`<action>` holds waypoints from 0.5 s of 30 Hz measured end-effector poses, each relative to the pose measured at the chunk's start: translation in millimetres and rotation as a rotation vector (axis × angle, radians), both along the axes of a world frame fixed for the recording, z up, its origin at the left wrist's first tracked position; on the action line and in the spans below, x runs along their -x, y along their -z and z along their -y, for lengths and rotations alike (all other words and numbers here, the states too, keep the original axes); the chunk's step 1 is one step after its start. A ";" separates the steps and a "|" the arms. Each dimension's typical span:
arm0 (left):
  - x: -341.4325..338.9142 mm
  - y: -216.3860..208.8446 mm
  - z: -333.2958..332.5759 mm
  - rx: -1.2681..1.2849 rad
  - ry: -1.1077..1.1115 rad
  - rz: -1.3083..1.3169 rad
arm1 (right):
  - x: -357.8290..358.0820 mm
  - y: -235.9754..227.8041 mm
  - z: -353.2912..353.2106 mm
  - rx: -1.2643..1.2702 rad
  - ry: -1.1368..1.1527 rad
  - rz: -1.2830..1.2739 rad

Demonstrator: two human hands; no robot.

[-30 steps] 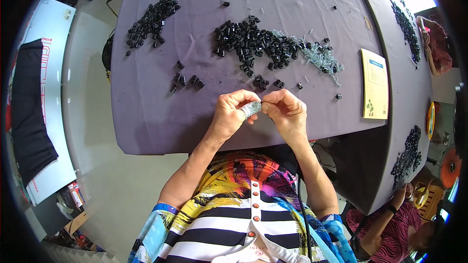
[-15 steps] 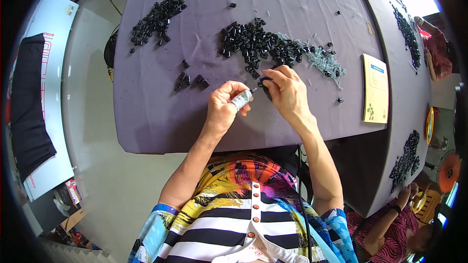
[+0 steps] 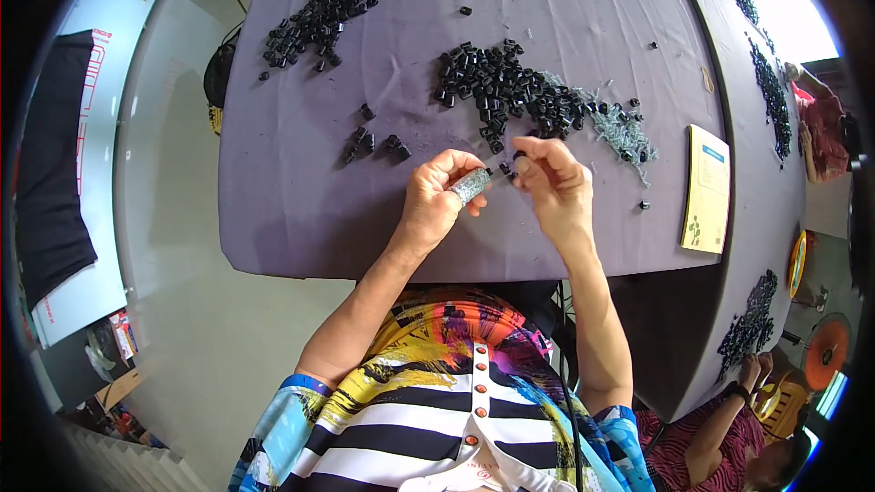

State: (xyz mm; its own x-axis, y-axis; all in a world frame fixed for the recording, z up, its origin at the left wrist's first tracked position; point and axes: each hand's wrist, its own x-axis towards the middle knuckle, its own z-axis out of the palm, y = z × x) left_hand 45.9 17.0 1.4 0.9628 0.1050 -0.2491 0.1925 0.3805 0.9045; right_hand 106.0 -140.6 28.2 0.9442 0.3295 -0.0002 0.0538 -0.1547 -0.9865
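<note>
My left hand [image 3: 432,204] is closed around the mottled grey handle of a small tool [image 3: 470,185]. A dark piece seems to sit at the tool's tip, which points up and right toward my other hand. Just right of it, my right hand [image 3: 560,189] has thumb and forefinger pinched on a small black cylindrical piece [image 3: 519,156]; the fingers partly cover it. Another black piece [image 3: 505,169] shows between the two hands. Beyond them lies a heap of black cylindrical pieces [image 3: 488,77], with thin pale translucent slivers [image 3: 623,137] at its right side.
Dark cloth covers the table [image 3: 319,210]. A second heap of black pieces [image 3: 314,23] lies far left, with several loose ones [image 3: 360,143] nearer. A yellow booklet [image 3: 706,191] rests at the right edge. At the adjoining table, a person [image 3: 720,437] works by another heap [image 3: 749,323].
My right hand has drawn back slightly from the heap and its fingers have lifted. My left hand still grips the tool. The whole view has shifted a little.
</note>
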 end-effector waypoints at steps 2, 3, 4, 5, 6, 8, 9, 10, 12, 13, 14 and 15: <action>-0.3 -0.3 -0.5 -0.016 0.019 0.015 | 6.9 -0.7 -2.0 -0.069 0.032 -0.116; -0.1 -0.9 -0.4 -0.016 0.018 0.015 | 9.0 -0.9 -4.5 -0.139 0.066 -0.233; -0.1 -1.7 0.0 -0.017 0.027 0.013 | 9.9 -1.2 -6.5 -0.154 0.076 -0.219; 0.3 -2.1 -0.5 -0.019 0.033 0.010 | 10.9 -1.8 -8.6 -0.156 0.074 -0.220; 0.9 -2.3 -1.0 -0.021 0.030 0.010 | 12.2 -2.7 -10.2 -0.130 0.076 -0.238; 1.3 -2.7 -0.4 -0.047 0.029 0.015 | 15.2 -2.8 -11.9 -0.103 0.080 -0.256; 1.1 -3.0 0.3 -0.046 0.030 0.015 | 16.8 -1.8 -12.0 -0.087 0.076 -0.257; 0.9 -3.4 0.9 -0.046 0.035 0.024 | 18.1 -0.4 -12.0 -0.070 0.071 -0.258; 1.1 -3.8 1.8 -0.047 0.041 0.032 | 20.7 5.8 -11.6 -0.065 0.074 -0.231; 1.2 -4.0 2.5 -0.059 0.031 0.029 | 21.6 7.4 -11.3 -0.060 0.075 -0.203; 1.7 -4.0 2.6 -0.071 0.017 0.026 | 22.1 7.6 -11.5 -0.060 0.074 -0.204; 2.0 -3.3 2.8 -0.072 0.016 0.025 | 22.6 7.6 -11.7 -0.076 0.078 -0.227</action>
State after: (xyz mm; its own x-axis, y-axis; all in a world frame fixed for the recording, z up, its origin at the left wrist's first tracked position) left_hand 43.9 14.2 4.7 0.9703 0.1062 -0.2176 0.1753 0.3118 0.9339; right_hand 83.5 -129.0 20.7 0.9454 0.2628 -0.1929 -0.1793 -0.0750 -0.9809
